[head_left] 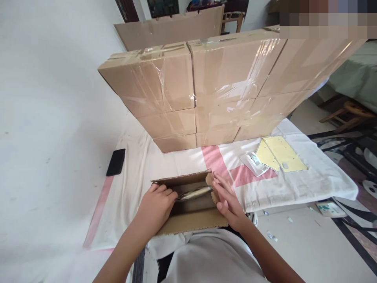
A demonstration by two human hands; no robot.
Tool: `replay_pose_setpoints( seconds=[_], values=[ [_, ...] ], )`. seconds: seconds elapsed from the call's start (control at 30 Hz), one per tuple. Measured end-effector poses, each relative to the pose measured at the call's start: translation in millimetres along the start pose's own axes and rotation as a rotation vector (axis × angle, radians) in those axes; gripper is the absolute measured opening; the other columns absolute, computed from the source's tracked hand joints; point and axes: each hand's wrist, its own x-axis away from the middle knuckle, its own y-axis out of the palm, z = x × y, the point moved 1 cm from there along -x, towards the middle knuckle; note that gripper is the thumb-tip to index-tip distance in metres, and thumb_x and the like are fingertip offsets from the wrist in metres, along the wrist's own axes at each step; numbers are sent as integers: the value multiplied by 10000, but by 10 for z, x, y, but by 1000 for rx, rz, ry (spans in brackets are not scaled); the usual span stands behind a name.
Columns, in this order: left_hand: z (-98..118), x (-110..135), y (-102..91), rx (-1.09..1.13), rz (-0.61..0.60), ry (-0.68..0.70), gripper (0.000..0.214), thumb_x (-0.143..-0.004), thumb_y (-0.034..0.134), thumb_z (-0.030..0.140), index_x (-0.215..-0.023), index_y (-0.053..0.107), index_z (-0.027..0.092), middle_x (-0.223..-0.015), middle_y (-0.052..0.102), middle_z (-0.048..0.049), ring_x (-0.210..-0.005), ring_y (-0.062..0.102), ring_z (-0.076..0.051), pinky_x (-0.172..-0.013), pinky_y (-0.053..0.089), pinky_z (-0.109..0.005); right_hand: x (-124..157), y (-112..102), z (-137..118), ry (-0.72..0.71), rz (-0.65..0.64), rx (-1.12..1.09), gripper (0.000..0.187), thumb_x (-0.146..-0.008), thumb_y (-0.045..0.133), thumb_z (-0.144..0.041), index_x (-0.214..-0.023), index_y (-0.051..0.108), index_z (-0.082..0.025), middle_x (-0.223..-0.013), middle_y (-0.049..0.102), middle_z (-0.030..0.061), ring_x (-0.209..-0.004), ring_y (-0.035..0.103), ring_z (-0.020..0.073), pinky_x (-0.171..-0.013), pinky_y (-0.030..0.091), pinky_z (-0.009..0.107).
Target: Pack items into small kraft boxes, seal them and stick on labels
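An open cardboard box lies before me at the near edge of the cloth-covered table, its long flaps raised. Inside it is a shiny, plastic-wrapped item, golden and slim from this angle; I cannot tell its kind. My left hand is closed over the box's left end, fingers curled inward, fingertips close to the wrapped item and partly hidden. At the opposite end, my right hand rests against the small right flap with its fingers stretched out and apart.
A wall of taped cardboard boxes stands across the table behind the open box. A black phone lies left, beside the white wall. To the right are a white packet and a yellow cardboard sheet. Scraps litter the floor.
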Motion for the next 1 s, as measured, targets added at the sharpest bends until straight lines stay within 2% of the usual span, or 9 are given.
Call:
replay_pose_setpoints(
  seconds=[0.3,0.43,0.53,0.6,0.67,0.7,0.8,0.9,1.0],
  values=[
    [-9,56,7,-6,63,50,208,-903,582,72,-807,698,215,-794,703,-4,-853,570,-240,-836,391,-414,-52,-39,37,-35,-52,75,430,-1046,499,-351,-1468,579,-355,-1637,425,34,-1530,317,303,-1230,338,562],
    [29,120,-62,141,129,70,121,-939,639,202,-887,727,267,-962,741,13,-969,580,-239,-908,405,-426,-19,-50,89,22,-111,95,392,-1059,466,-363,-1414,632,-352,-1628,442,17,-1544,267,306,-1237,307,580],
    [59,310,-63,355,358,-41,121,-951,646,273,-1046,709,314,-1263,656,-12,-1189,532,-247,-1007,413,-426,0,-52,105,12,-115,78,389,-1070,433,-371,-1395,644,-344,-1619,454,18,-1537,267,299,-1233,306,577],
    [70,506,28,513,602,-229,138,-981,597,332,-1088,677,300,-1251,602,-52,-1187,534,-244,-992,445,-412,1,-38,107,-1,-93,60,394,-1077,405,-384,-1373,660,-332,-1599,479,28,-1527,279,299,-1229,304,578],
    [94,708,195,682,739,-371,296,-1002,518,504,-1162,651,292,-1203,584,-75,-1146,563,-251,-936,491,-403,-9,-15,111,-5,-67,46,408,-1081,380,-413,-1336,684,-317,-1569,508,42,-1511,300,305,-1227,295,588],
    [116,794,293,757,732,-399,426,-993,465,608,-1225,634,294,-1218,588,-87,-1154,576,-264,-928,510,-412,-17,-3,117,-5,-56,40,421,-1081,369,-432,-1315,697,-310,-1552,523,49,-1501,311,309,-1226,289,594],
    [203,957,573,869,544,-387,700,-902,440,790,-1384,580,302,-1320,617,-119,-1236,596,-318,-1001,526,-476,-50,18,150,-8,-31,32,461,-1075,346,-485,-1250,729,-298,-1495,562,65,-1476,335,322,-1219,284,605],
    [281,980,768,938,472,-428,597,-926,575,649,-1419,555,314,-1229,697,-102,-1219,643,-311,-1041,523,-504,-71,11,204,-30,-32,24,586,-1051,277,-616,-1207,746,-303,-1455,581,71,-1463,340,342,-1221,270,616],
    [330,887,873,1028,564,-678,534,-957,602,508,-1441,515,299,-1205,709,-89,-1208,656,-283,-1076,507,-506,-41,29,251,-57,-64,-7,754,-972,208,-784,-1345,671,-321,-1493,547,76,-1480,319,366,-1240,240,621]
  ],
)
